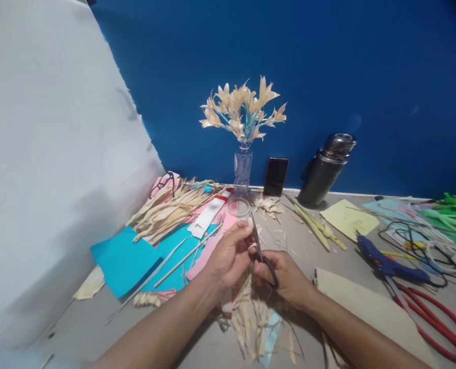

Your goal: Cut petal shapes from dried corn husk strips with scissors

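Note:
Black-handled scissors [256, 236] point upward in front of me, and my right hand [285, 275] is closed around their handles. Beside the blades is my left hand [228, 253], its thumb and fingers pinched together. A small pale bit shows at those fingertips, too small to make out. Below both hands lie torn strips of dried husk [247, 328] and a light blue strip [271, 335]. A clear tape ring [238, 206] rests just beyond my left fingertips. Farther back, a clear bottle [243, 171] holds pale husk flowers [245, 105] on blue stems.
Dried husks [170, 207] and blue paper [126, 261] cover the left side. A phone [276, 177] and a dark flask [326, 171] lean against the blue wall. At right lie a blue glue gun [389, 264], red-handled scissors [439, 318], cables and green pipe cleaners [453, 212].

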Demonstrator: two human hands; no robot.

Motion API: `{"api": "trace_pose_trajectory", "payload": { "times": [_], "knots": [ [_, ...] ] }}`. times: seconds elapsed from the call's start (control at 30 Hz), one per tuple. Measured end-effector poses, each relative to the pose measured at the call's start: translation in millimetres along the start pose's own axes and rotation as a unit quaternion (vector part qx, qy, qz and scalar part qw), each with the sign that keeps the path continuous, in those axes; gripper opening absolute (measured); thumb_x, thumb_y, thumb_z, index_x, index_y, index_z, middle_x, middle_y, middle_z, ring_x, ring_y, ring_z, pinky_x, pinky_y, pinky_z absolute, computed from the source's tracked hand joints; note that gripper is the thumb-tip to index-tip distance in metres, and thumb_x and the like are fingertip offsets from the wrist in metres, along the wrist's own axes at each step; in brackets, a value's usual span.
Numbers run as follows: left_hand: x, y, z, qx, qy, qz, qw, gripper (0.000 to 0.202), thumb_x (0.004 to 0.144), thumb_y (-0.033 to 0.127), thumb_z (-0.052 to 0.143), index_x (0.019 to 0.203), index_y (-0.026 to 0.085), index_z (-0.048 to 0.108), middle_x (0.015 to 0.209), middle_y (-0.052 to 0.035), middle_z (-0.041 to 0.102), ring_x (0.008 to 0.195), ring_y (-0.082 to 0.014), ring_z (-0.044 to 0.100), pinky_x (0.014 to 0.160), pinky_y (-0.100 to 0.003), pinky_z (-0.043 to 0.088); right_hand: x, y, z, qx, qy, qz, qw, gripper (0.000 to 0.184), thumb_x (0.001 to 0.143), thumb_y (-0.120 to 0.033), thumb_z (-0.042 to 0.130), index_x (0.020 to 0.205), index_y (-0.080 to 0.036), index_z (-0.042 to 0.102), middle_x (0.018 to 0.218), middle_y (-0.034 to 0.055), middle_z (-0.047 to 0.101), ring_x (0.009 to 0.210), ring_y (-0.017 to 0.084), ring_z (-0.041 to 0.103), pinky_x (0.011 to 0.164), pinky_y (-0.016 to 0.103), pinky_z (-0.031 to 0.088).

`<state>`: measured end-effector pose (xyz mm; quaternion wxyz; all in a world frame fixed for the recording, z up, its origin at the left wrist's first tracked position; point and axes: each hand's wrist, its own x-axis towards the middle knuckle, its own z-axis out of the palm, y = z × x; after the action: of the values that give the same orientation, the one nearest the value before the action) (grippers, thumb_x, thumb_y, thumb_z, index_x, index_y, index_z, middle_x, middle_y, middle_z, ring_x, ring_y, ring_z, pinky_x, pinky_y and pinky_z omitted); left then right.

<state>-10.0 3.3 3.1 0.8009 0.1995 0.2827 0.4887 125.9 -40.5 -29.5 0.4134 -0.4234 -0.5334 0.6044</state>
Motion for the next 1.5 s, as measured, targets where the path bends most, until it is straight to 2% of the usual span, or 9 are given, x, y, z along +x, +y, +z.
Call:
{"api": "trace_pose_trajectory", "payload": {
  "times": [0.3,0.43,0.6,0.77,0.97,1.1,1.17,1.33,1.5],
  "knots": [
    [0,-1,-0.6,0.004,-0.015,-0.009,1.000,0.024,0.066,0.016,0.075,0.076,0.017,0.054,0.068,0.0032,0.052,0.056,-0.0073,0.048,0.053,-0.020,0.038,-1,0,1,0.006,0.002,0.026,1.000,0.059,0.064,-0.072,0.069,0.061,-0.015,0.053,0.055,-0.0004,0.051,0.048,0.009,0.039,0.046,0.023,0.029],
    [3,0,-3.2,0.005,-0.028,0.006,1.000,0.022,0.067,0.015,0.075,0.077,0.016,0.055,0.076,-0.0001,0.058,0.067,-0.0097,0.054,0.060,-0.021,0.042,-1,-6,-6,-0.014,0.011,-0.009,1.000,0.058,0.068,-0.071,0.066,0.059,-0.015,0.055,0.053,-0.0009,0.049,0.049,0.009,0.037,0.047,0.023,0.027],
    [1,3,-4.4,0.071,-0.040,-0.015,0.997,0.018,0.066,0.014,0.071,0.073,0.016,0.055,0.066,0.0001,0.056,0.061,-0.0105,0.053,0.057,-0.021,0.040,0,-23,-22,0.012,0.107,-0.025,0.994,0.034,0.069,-0.044,0.076,0.083,-0.015,0.063,0.066,-0.0001,0.058,0.056,0.011,0.044,0.052,0.023,0.034],
    [-3,-1,-0.3,0.153,-0.061,-0.035,0.986,0.013,0.064,0.015,0.071,0.067,0.015,0.058,0.057,0.0003,0.054,0.052,-0.0093,0.049,0.053,-0.021,0.038,1,-33,-33,0.035,0.129,-0.031,0.991,0.029,0.065,-0.028,0.074,0.089,-0.016,0.062,0.073,0.0019,0.064,0.058,0.013,0.051,0.054,0.024,0.042],
    [-4,-8,0.5,0.199,-0.094,-0.028,0.975,0.011,0.062,0.014,0.071,0.061,0.013,0.060,0.055,0.0003,0.051,0.051,-0.0087,0.047,0.053,-0.022,0.036,-1,-33,-32,0.032,0.129,-0.025,0.991,0.031,0.061,-0.027,0.079,0.083,-0.016,0.061,0.061,-0.0032,0.057,0.049,0.009,0.046,0.048,0.022,0.037],
    [-5,-8,0.0,0.137,-0.114,-0.091,0.980,0.018,0.070,0.030,0.071,0.070,0.014,0.063,0.063,-0.0028,0.055,0.058,-0.0126,0.054,0.058,-0.025,0.042,-1,-35,-30,0.045,0.137,-0.034,0.989,0.031,0.063,-0.032,0.079,0.079,-0.016,0.059,0.050,-0.0054,0.051,0.045,0.009,0.042,0.045,0.021,0.034],
    [-6,-8,0.4,0.140,-0.127,-0.083,0.979,0.025,0.072,0.037,0.072,0.077,0.014,0.065,0.070,-0.0050,0.059,0.064,-0.0148,0.057,0.059,-0.025,0.043,0,-35,-31,0.059,0.143,-0.036,0.987,0.031,0.063,-0.033,0.079,0.080,-0.016,0.059,0.049,-0.0054,0.051,0.044,0.009,0.042,0.044,0.021,0.033],
    [-6,-15,0.6,0.209,-0.123,-0.013,0.970,0.019,0.067,0.023,0.077,0.067,0.013,0.062,0.064,-0.0038,0.060,0.058,-0.0106,0.053,0.059,-0.023,0.040,1,-32,-28,0.098,0.128,-0.029,0.986,0.030,0.062,-0.029,0.079,0.078,-0.016,0.058,0.050,-0.0056,0.052,0.046,0.010,0.046,0.046,0.021,0.037],
    [-6,-19,-3.0,0.104,-0.158,-0.054,0.981,0.014,0.066,0.017,0.073,0.067,0.015,0.059,0.069,-0.0045,0.060,0.067,-0.0150,0.057,0.061,-0.026,0.042,-1,-34,-24,0.170,0.082,-0.037,0.981,0.027,0.066,-0.030,0.077,0.080,-0.018,0.056,0.048,-0.0058,0.051,0.050,0.015,0.053,0.048,0.026,0.047]
  ]
}}
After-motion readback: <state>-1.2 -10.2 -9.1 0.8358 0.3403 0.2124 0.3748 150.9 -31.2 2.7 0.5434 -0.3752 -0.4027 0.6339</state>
